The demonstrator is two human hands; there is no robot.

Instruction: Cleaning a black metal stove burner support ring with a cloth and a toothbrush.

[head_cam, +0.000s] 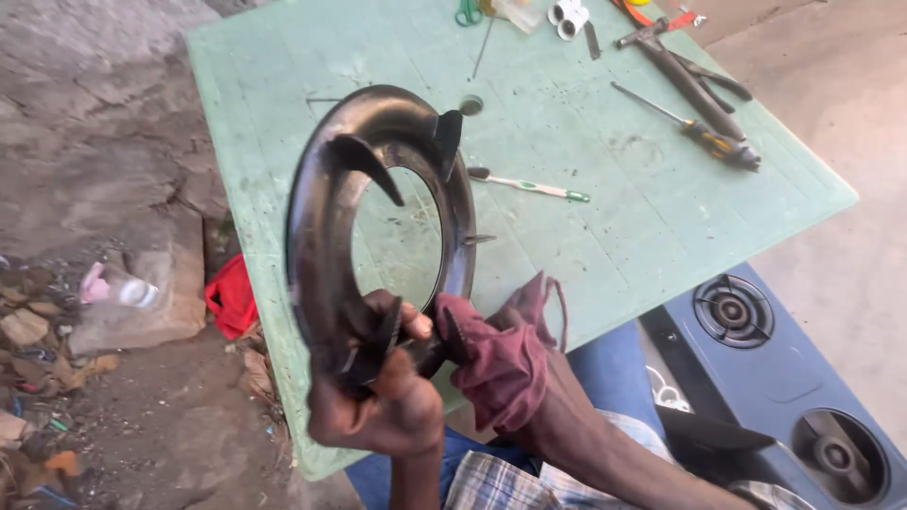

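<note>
Left grip (pixel 378 401) clenched on black stove ring (pixel 326 236), right grip (pixel 496 364) bunching maroon rag (pixel 491 354) against its lower rim, over worktop (pixel 614 236) near edge; best kept steady, rubbed firmly.

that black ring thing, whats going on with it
A person holds a black metal ring, a stove pan support with prongs, upright in the left hand over a green table. The right hand presses a maroon rag against the ring's lower edge. A toothbrush, screwdriver and pliers lie on the table; a blue gas stove sits below right.
</note>
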